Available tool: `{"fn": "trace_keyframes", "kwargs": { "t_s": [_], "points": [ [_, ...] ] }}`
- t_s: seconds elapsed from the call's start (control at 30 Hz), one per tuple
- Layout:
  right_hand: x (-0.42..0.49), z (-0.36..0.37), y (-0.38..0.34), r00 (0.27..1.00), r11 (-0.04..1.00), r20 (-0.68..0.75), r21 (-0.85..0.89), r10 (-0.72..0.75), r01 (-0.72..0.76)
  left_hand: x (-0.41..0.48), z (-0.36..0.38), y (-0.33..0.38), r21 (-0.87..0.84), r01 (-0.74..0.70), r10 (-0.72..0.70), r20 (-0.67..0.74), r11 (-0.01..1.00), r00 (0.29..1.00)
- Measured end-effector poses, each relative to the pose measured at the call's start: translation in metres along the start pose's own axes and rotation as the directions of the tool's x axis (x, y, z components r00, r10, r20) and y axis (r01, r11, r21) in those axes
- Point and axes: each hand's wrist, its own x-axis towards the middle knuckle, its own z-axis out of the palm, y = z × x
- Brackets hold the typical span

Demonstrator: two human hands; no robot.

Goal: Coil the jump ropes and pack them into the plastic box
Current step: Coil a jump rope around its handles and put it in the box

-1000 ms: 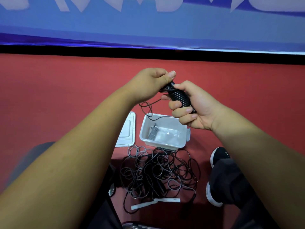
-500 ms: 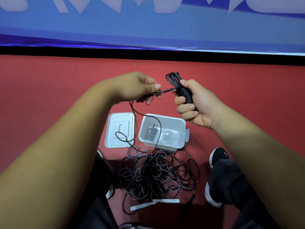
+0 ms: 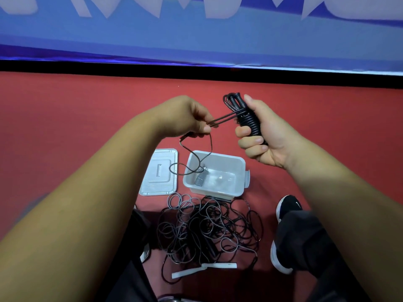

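– Here, which step is shown, and where is the rope?

– Winding. The right hand (image 3: 259, 136) holds the jump rope (image 3: 248, 120) above the floor (image 3: 87, 110), its fingers curled round a tight black bundle. The left hand (image 3: 187, 116) pinches a doubled stretch of the same rope between thumb and fingertips, just beside the bundle. The loose tail (image 3: 211, 147) hangs from that pinch and, in this view, crosses the plastic box (image 3: 209, 190); whether it touches the box cannot be told.

– How is the step done well?

– By judgement: hold the stretch taut, lay each turn snug against the last, and grip firmly with the right hand so the turns do not spring apart. The end should be tucked under a turn before the bundle goes into the box.

– What lies around, and what stands in the way?

– The box sits open on the floor, with its lid (image 3: 159, 173) just beside it on the left and a small metal item (image 3: 199, 178) inside. Nearer the person lies a tangle (image 3: 207, 227) of further ropes, with white strips (image 3: 220, 265) at its near edge and a black shoe (image 3: 287, 207) to the right. The hanging tail may catch on the box rim or on the tangle. The tangle itself will probably need sorting before another rope can be wound.
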Motion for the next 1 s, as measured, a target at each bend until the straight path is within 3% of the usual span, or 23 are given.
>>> {"fn": "trace_keyframes", "kwargs": {
  "t_s": [0.2, 0.37, 0.53, 0.63, 0.7, 0.8, 0.9, 1.0],
  "points": [
    [0.0, 0.003, 0.004, 0.997, 0.997, 0.039, -0.035, 0.072, -0.07, 0.005, 0.008, -0.006, 0.226, 0.035, -0.036, -0.003, 0.973, 0.999],
    [-0.004, 0.004, 0.007, 0.967, 0.986, 0.194, -0.028, 0.164, -0.162, 0.008, 0.016, -0.007, 0.23, 0.027, -0.037, 0.037, 0.973, 0.999],
    [-0.009, 0.005, 0.015, 0.882, 0.965, 0.397, -0.045, 0.255, -0.259, 0.009, 0.026, -0.007, 0.255, -0.026, -0.006, 0.125, 0.967, 0.992],
    [-0.007, 0.001, 0.022, 0.777, 0.944, 0.555, -0.047, 0.297, -0.327, 0.01, 0.025, -0.009, 0.307, -0.04, -0.005, 0.144, 0.951, 0.99],
    [-0.006, 0.0, 0.028, 0.699, 0.922, 0.632, -0.068, 0.335, -0.381, 0.007, 0.023, -0.006, 0.228, -0.058, 0.029, 0.127, 0.972, 0.991],
    [-0.005, -0.001, 0.032, 0.619, 0.898, 0.686, -0.12, 0.383, -0.423, 0.004, 0.021, -0.002, -0.064, -0.132, 0.136, 0.066, 0.989, 0.989],
    [-0.006, 0.001, 0.031, 0.638, 0.883, 0.621, -0.222, 0.455, -0.413, 0.009, 0.019, 0.0, -0.189, -0.198, 0.205, 0.02, 0.962, 0.979],
    [-0.008, 0.008, 0.032, 0.767, 0.879, 0.44, -0.326, 0.467, -0.349, 0.01, 0.015, 0.004, -0.218, -0.249, 0.252, -0.016, 0.944, 0.968]
  ]
}}
